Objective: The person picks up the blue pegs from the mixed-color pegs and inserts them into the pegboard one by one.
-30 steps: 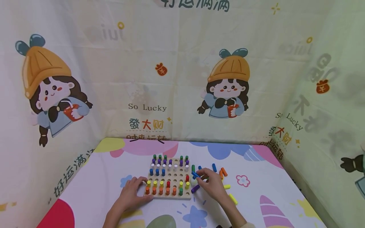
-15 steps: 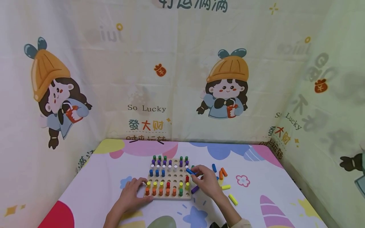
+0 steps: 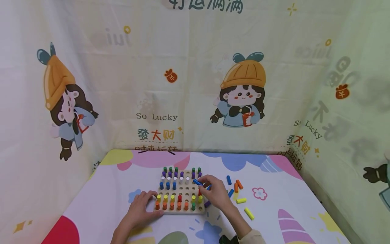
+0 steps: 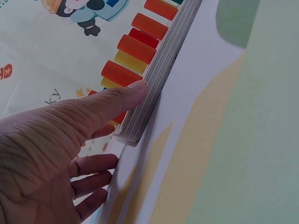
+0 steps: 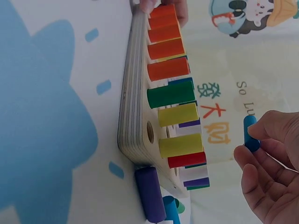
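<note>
Head view: the blue peg [image 3: 197,182] is above the right part of the wooden pegboard [image 3: 179,212], pinched in the fingers of your right hand [image 3: 217,192], the nearer hand. Your left hand [image 3: 138,208] grips the board's near-left corner, thumb against its near edge. The relation to mind, I judge, is the angle: the peg juts from your fingers toward the board's far left, its long axis close to level, while three blue pegs [image 3: 168,185] in the board's left part stand upright. In the right wrist view it shows apart from the board's pegs; which hole lies under it I cannot tell. A purple peg [image 5: 150,195] lies just beside the board's near-right corner on the table [image 3: 274,176].
</note>
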{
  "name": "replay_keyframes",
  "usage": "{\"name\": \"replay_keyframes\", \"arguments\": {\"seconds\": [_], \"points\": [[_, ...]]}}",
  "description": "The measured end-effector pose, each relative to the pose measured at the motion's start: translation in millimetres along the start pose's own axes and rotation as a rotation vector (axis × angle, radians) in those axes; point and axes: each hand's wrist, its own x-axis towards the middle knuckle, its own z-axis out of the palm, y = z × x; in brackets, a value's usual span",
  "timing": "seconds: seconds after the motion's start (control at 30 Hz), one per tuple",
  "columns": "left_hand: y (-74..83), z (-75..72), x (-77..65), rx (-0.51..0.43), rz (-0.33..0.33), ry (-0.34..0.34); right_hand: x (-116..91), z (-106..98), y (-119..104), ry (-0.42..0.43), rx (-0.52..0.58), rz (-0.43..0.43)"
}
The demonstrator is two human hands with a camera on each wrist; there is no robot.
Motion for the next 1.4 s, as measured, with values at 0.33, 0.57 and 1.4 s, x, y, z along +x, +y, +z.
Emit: {"name": "replay_keyframes", "arguments": {"seconds": [0.33, 0.57, 1.4], "points": [[-2.4, -4.7, 3.8, 0.002, 0.015, -0.006, 10.0, 9.4, -5.5, -0.027, 0.023, 0.025], [-2.8, -6.0, 4.3, 0.004, 0.008, -0.010, 16.0, 14.9, -6.3, -0.046, -0.006, 0.009], [-0.2, -7.6, 2.0, -0.001, 0.009, -0.006, 28.8, 40.3, -7.6, -0.133, -0.050, 0.024]]}}
